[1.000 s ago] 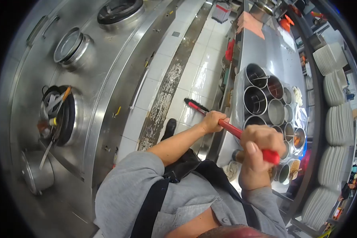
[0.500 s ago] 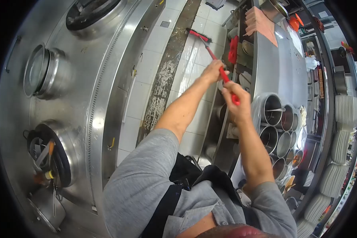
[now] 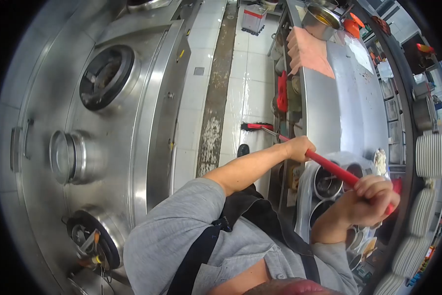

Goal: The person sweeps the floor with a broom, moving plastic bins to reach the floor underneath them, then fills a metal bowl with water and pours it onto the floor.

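Observation:
A red-handled broom slants across the head view, its red head with dark bristles (image 3: 258, 126) on the white tiled floor. My left hand (image 3: 300, 149) is closed round the middle of the red handle (image 3: 333, 169), beside the steel counter's edge. Farther right, my right hand (image 3: 373, 199) is wrapped round the handle's upper end, above the steel pots. The tip of a dark shoe (image 3: 243, 149) shows just below the broom head.
On the left runs a steel stove (image 3: 117, 142) with wok burners and pans. The steel counter (image 3: 321, 101) bears a pink cloth (image 3: 309, 51) and a large pot (image 3: 321, 20). Stacked white plates (image 3: 429, 156) stand at the right. A bin (image 3: 254, 18) is on the floor ahead.
The broom head has come closer to my body. Both hands have moved right, the right one over the pots and lower in view. The whole view has shifted.

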Demonstrator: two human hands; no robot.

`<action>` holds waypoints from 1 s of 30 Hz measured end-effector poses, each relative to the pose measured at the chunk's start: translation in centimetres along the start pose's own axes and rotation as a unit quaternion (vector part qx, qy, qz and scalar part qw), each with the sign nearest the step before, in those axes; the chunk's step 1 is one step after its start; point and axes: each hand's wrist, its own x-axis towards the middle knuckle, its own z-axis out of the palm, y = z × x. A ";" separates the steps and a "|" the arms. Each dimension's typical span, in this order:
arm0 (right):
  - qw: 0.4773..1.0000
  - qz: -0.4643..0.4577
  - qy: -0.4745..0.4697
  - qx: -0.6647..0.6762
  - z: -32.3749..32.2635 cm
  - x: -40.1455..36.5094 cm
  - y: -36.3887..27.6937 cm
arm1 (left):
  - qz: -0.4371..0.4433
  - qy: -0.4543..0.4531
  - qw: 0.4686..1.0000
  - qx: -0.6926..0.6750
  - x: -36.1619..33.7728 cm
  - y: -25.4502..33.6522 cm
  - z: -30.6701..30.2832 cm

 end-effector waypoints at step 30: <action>0.988 0.110 -0.105 0.001 21.5 29.6 50.3 | -0.103 0.109 0.987 0.050 31.6 -40.3 -35.1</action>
